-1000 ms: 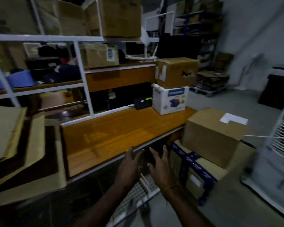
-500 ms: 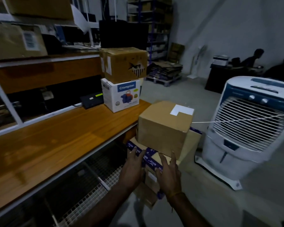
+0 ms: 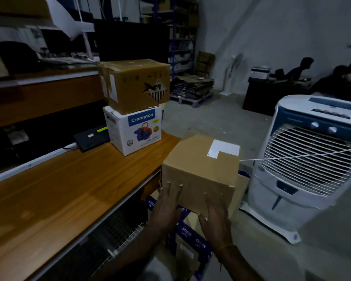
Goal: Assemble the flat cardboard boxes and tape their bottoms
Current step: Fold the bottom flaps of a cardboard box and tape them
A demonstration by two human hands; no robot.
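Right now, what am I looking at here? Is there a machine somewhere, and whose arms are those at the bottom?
No machine: a person wears a camera on the head, looking down at their own hands. The left hand and right hand press flat against the near side of a plain brown box, which sits on a flatter box with blue tape. Nothing is gripped. On the wooden bench a white box carries another brown box. An air cooler stands to the right.

I see a closed brown cardboard box (image 3: 201, 169) with a white label on its top, sitting upright on a stack of flat cartons with blue tape (image 3: 193, 236), just beside the desk's end.
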